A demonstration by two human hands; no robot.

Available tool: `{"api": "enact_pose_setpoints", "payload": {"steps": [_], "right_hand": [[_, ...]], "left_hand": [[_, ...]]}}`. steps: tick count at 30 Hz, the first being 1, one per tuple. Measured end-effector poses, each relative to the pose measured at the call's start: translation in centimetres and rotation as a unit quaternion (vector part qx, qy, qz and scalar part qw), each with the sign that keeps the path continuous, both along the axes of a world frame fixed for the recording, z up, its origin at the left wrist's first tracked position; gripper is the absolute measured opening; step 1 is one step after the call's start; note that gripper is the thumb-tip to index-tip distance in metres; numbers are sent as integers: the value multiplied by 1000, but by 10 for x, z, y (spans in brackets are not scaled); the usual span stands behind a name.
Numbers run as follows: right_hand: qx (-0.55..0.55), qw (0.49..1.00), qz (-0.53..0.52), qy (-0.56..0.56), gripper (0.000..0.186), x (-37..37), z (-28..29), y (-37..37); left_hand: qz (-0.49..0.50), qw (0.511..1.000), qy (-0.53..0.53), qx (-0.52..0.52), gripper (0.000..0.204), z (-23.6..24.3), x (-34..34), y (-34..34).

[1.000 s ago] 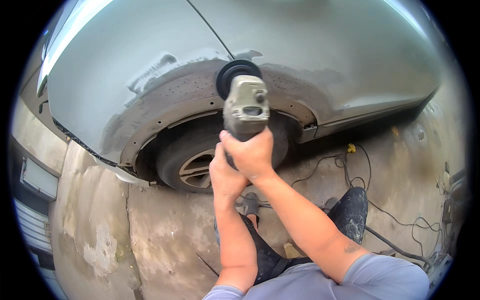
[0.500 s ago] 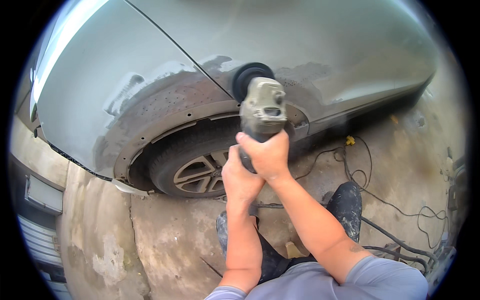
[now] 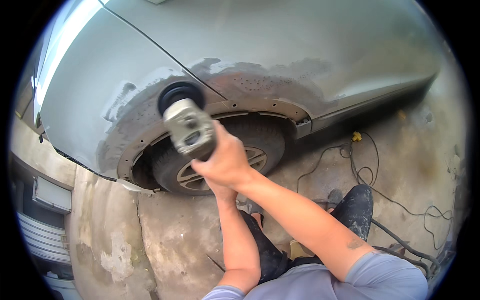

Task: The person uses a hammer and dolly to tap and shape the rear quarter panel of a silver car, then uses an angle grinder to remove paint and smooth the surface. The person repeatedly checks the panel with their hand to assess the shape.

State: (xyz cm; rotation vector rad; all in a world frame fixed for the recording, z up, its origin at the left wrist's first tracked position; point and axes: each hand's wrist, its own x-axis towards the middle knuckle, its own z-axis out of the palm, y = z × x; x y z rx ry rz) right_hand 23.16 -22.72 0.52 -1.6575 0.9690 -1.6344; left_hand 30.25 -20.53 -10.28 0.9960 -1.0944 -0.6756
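An angle grinder (image 3: 189,129) with a round black disc pad (image 3: 172,91) is in both my hands. My right hand (image 3: 227,161) is closed around its body. Lower down, my left hand (image 3: 223,192) is also closed on the tool, its fingers mostly hidden behind the right. The pad lies over the sanded grey band (image 3: 150,100) on the car's body (image 3: 320,45), left of the panel seam and above the wheel arch; whether it presses on the surface is hard to tell. Rows of small dark dents and an orange-brown patch show right of the seam.
Below the arch is the car's wheel (image 3: 257,160) with its tire. A black cable (image 3: 395,200) with a yellow connector (image 3: 356,136) winds over the stained concrete floor (image 3: 170,235) at the right. A thicker hose (image 3: 400,241) runs beside my knee. White slatted objects stand at the far left.
The grinder and both hands have moved left and slightly down, across the seam to the left part of the arch. The dented patch behind it is now uncovered.
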Motion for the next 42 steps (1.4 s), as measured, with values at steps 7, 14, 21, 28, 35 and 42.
{"api": "enact_pose_setpoints", "payload": {"steps": [7,14,21,28,35,42], "right_hand": [[16,997,15,-76,71,5,-22,-3],[-18,999,18,-34,51,29,-4,3],[4,997,49,52,69,21,-16,-1],[47,992,7,-119,44,-38,-25,-2],[53,985,-35,-161,33,-64,-30,-5],[56,995,-5,-81,59,-76,7,-18]], "left_hand": [[71,984,-161,1,67,7,11,6],[78,990,-113,-35,72,5,34,4],[55,994,-95,5,60,-11,23,12],[70,961,-262,61,60,25,-20,3],[53,962,-268,8,59,39,-52,7],[7,976,-212,45,54,39,-52,-4]]}}
